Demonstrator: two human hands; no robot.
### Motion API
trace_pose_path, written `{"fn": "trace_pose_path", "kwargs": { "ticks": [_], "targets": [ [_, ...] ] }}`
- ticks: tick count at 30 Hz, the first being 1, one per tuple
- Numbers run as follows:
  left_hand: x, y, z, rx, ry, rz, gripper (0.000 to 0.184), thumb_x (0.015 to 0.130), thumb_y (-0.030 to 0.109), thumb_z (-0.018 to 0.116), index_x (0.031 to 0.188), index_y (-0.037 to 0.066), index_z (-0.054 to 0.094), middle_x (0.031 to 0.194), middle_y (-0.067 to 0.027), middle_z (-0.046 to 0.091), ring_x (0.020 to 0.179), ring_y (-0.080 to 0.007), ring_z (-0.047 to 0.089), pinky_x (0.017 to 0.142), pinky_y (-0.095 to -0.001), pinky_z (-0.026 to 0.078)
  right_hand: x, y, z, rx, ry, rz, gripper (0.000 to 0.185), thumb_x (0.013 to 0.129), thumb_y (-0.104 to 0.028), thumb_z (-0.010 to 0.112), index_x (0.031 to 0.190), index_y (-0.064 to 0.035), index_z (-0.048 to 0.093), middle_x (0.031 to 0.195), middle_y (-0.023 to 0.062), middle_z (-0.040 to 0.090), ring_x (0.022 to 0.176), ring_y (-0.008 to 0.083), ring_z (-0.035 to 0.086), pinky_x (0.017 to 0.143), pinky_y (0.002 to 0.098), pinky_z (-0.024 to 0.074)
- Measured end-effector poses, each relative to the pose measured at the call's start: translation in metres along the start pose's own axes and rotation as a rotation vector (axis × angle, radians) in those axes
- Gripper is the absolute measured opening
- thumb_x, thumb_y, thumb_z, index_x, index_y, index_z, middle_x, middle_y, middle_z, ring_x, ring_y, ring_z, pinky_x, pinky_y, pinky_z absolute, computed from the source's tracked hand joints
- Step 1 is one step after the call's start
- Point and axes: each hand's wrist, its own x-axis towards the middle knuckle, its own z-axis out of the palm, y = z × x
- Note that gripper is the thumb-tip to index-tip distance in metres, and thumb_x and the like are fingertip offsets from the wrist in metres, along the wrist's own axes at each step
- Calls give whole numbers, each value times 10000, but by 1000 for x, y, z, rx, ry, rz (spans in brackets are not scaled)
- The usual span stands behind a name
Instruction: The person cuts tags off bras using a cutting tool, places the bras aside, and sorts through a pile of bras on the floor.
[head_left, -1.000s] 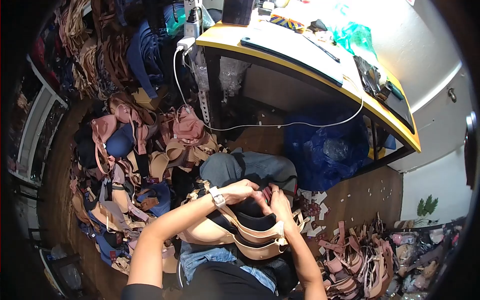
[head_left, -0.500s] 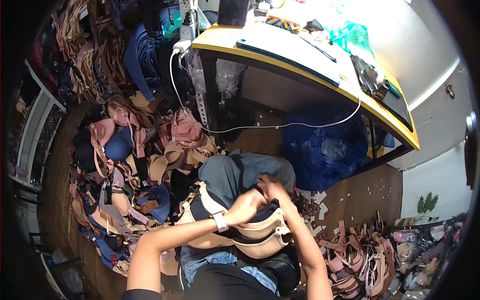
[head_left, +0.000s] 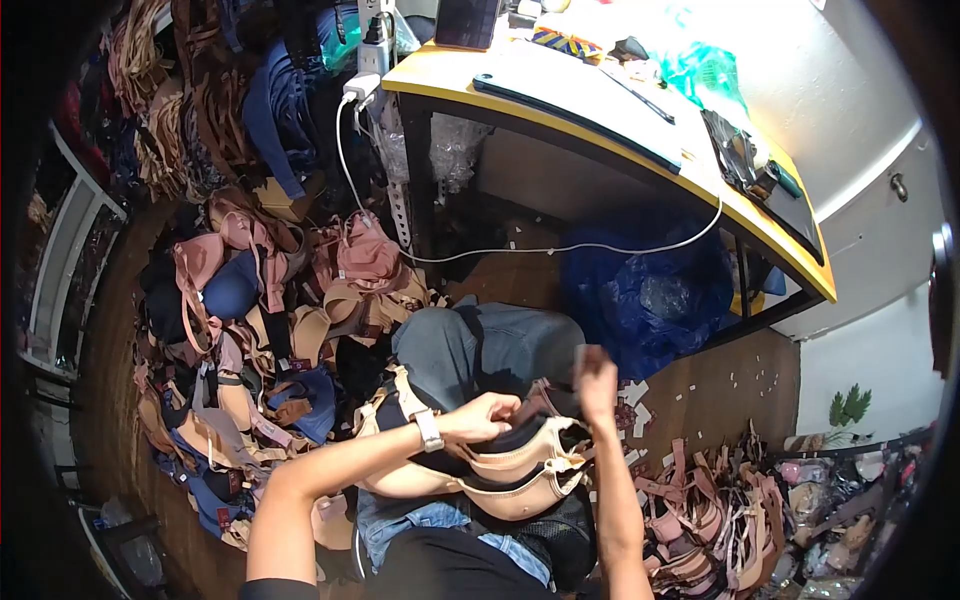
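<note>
Several beige and black bras (head_left: 520, 490) lie stacked across my lap, cups toward me. My left hand (head_left: 482, 417), with a pale watch on its wrist, is closed at the dark upper edge of the stack, fingers pinching the fabric of a bra. A dark mauve strap (head_left: 541, 398) rises beside it. To the right, my right hand (head_left: 598, 382) is raised off the stack, its fingers closed and slightly blurred. A small whitish tag (head_left: 580, 358) shows at its fingertips.
Heaped bras (head_left: 240, 350) cover the floor at left, with another pile (head_left: 720, 520) at lower right. A yellow-edged table (head_left: 560, 115) stands ahead, a white cable (head_left: 560, 249) hanging below it. A blue plastic bag (head_left: 640, 310) sits underneath. Small paper scraps (head_left: 640, 420) litter the floor.
My right hand has moved right and away from my left hand, with a small whitish tag now showing at its fingers. My left hand stays at the stack.
</note>
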Motion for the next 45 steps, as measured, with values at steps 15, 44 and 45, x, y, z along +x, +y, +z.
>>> {"fn": "trace_pose_path", "kwargs": {
  "ticks": [15,44,45],
  "targets": [
    [-11,45,18,-49,215,-17,257,832,33,554,1070,-50,505,972,-47,580,901,-80,506,819,-233,418,72,-225,-113,-267,392,-728,218,833,-118,567,974,46,595,890,163,624,781,230,611,719,297,461],
    [-19,50,10,-332,333,-193,307,780,99,660,1047,-10,554,953,-55,622,843,-89,577,756,-219,463,-112,-81,-33,-552,-344,-373,263,829,-136,535,1077,-49,522,855,122,597,701,271,598,554,346,459],
    [-19,51,10,-362,342,-219,286,780,93,658,1031,0,560,949,-45,624,835,-80,578,756,-212,463,-113,-77,-32,-566,-327,-397,254,828,-150,539,1063,-53,530,828,106,591,681,246,601,533,330,464]
  ]
}}
